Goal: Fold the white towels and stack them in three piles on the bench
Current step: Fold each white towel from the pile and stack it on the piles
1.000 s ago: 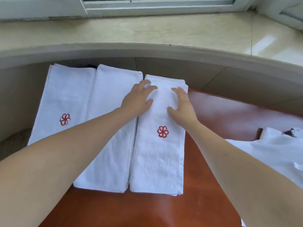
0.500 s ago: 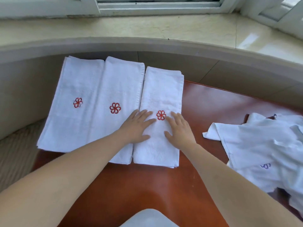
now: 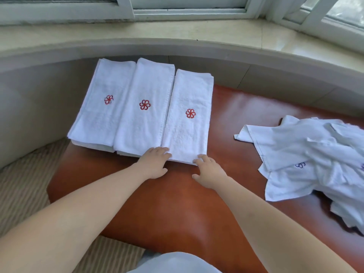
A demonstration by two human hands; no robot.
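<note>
White terry under the fingers: right-hand pile [image 3: 188, 119], nearest of three, near end at the front of the bench [image 3: 177, 203].
Left hand [image 3: 154, 163]: flat, fingers straight, tips resting on the near left corner of that pile; gripping nothing.
Right hand [image 3: 209, 172]: flat too, fingertips touching the near right corner, thumb spread over bare wood; gripping nothing.
Step in hand: likely squaring or smoothing the top towel's near edge.
Done so far: three piles side by side, touching along their long edges, middle pile [image 3: 144, 107] and left pile [image 3: 104, 103] each with a red flower emblem facing up; layered edges visible at the near ends.
Left to do: heap of unfolded towels [image 3: 307, 154] on the bench's right end, well apart from the piles, crumpled, count impossible to tell.
Around: curved stone window sill [image 3: 177, 34] behind, window frame [image 3: 187, 8] above, ribbed carpet [image 3: 23, 186] at the left.
In the way: nothing between hands and heap; bare wood in between.
</note>
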